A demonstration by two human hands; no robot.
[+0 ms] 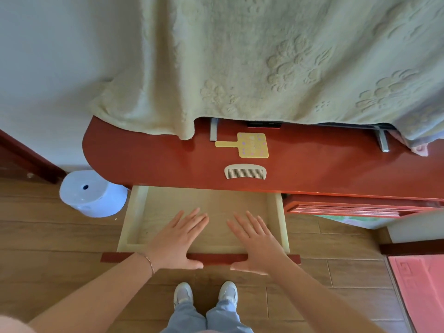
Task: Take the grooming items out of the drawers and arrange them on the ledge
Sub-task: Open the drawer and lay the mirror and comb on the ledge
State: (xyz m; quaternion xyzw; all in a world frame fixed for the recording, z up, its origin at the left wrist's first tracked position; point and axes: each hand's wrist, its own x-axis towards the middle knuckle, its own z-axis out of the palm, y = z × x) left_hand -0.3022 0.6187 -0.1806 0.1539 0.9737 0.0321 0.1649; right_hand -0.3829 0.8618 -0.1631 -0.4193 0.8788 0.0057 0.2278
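Hands (179, 239) (254, 241) flat over drawer (134, 219); comb (245, 171) on ledge (144, 162).

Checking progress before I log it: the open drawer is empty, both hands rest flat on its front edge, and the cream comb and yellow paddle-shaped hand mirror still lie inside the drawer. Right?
Not quite. The head view shows the cream comb and yellow paddle-shaped hand mirror on the red wooden ledge, not inside the open drawer. Left hand and right hand do rest flat.
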